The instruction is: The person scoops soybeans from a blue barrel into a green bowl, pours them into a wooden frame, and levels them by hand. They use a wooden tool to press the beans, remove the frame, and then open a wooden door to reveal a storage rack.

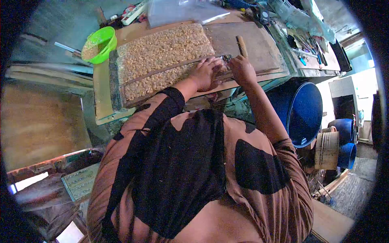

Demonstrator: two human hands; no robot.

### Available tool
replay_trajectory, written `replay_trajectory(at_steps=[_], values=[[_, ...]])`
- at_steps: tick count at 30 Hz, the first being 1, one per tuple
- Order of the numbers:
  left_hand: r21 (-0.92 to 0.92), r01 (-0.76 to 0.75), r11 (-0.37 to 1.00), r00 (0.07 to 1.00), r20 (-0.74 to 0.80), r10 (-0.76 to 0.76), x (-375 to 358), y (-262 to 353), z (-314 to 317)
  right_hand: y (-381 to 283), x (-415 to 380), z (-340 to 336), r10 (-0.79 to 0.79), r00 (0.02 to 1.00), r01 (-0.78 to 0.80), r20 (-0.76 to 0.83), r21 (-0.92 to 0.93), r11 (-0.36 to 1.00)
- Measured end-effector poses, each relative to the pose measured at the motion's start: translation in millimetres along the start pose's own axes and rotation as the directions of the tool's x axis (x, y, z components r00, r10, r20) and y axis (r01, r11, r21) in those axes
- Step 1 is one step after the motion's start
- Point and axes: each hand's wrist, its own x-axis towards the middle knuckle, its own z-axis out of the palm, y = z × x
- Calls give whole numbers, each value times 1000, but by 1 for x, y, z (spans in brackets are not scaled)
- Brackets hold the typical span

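A slab of pale, grainy, crumbly material (162,52) lies on the work table, with a dark bar (115,81) along its left end. Across the slab runs a long thin strip (162,70). My left hand (207,73) rests at the slab's right end, fingers spread over the strip's end. Just to its right, my right hand (242,69) is closed at the strip's right end, by a tool with a wooden handle (242,46) that sticks up behind the fist. What its fingers wrap round is partly hidden.
A green bowl (106,45) with grains stands at the slab's upper left. Clear plastic sheets (178,12) lie behind. Several tools (312,50) are on the right bench (298,73). A big blue barrel (306,113) stands below it.
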Motion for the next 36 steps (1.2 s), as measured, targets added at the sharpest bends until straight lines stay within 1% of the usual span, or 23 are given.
replay_trajectory(at_steps=[1, 3, 4, 6, 7, 8, 9, 11, 12, 15, 16, 17, 19, 21, 22, 23, 27, 29, 30, 32, 33, 35, 36], values=[[-23, 7, 1000, 1000, -9, -8, -1, 2, -1, -2, 1, 0, -5, 1000, 5, 0, 1, 1000], [-44, 19, 999, 1000, -18, -20, -2, 2, -1, -9, 1, -5, 84, 991, -85, 103, 10, 996], [-42, 29, 999, 998, -50, -31, -3, 2, 0, -10, 0, -5, 79, 991, -80, 104, 12, 997], [-39, 42, 998, 996, -81, -46, -4, -1, 8, -12, -1, -4, -25, 999, 27, 41, -50, 998], [-88, 91, 992, 991, -88, -98, -4, -3, 11, -8, -1, 0, -29, 999, 31, 42, -49, 998], [-138, 137, 981, 984, -93, -150, -4, -2, 11, -6, -1, 1, 45, 999, -45, 32, 1, 999], [-138, 138, 981, 984, -94, -151, -3, -3, 11, -5, -1, 3, 119, 993, -120, 24, 51, 991], [73, -29, 997, 998, -53, 33, -2, -4, 9, -9, -5, -15, 163, 987, -163, 5, 89, 983], [72, -26, 997, 998, -55, 30, 0, -4, 12, -14, -7, -25, 210, 978, -207, -11, 126, 970], [125, 21, 992, 999, -31, -17, 2, -2, 14, -16, -8, -32, 210, 975, -201, -76, 113, 973], [64, 13, 998, 1000, -22, -12, 1, -2, 13, -16, -8, -31, 209, 975, -200, -77, 112, 973], [0, 7, 1000, 1000, -14, -7, -1, 0, 9, -17, -7, -28, 190, 979, -180, -80, 120, 976], [37, 58, 998, 997, -53, -56, -14, -3, -4, -18, -3, -20, 166, 983, -154, -83, 132, 979], [77, 109, 991, 991, -86, -102, -33, -8, -20, -19, 2, -8, -20, 997, 28, -70, 119, 992], [160, 170, 972, 985, -39, -166, -42, -11, -27, -21, 5, -2, -57, 998, 58, -29, 52, 997], [244, 225, 943, 973, 1, -232, -51, -13, -34, -25, 6, -1, -59, 998, 60, -29, 53, 997], [269, 295, 917, 946, 57, -320, -75, -15, -54, -29, 12, 12, -57, 998, 56, 32, 43, 998], [241, 296, 924, 950, 22, -311, -83, -18, -51, -27, 13, 16, -171, 981, 177, 86, -56, 983], [248, 299, 922, 949, 23, -314, -85, -17, -52, -28, 12, 17, -178, 980, 183, 90, -56, 982], [255, 304, 918, 947, 20, -320, -87, -19, -51, -34, 7, 15, -40, 995, 44, 95, -34, 998], [253, 298, 920, 952, -14, -305, -87, -21, -48, -37, 5, 12, -45, 994, 49, 97, -35, 998], [248, 297, 922, 955, -50, -294, -88, -23, -44, -44, 2, 4, -173, 984, 171, -32, -45, 984], [254, 297, 920, 954, -44, -296, -88, -23, -44, -50, 3, 1, -175, 984, 174, -31, -45, 984]])
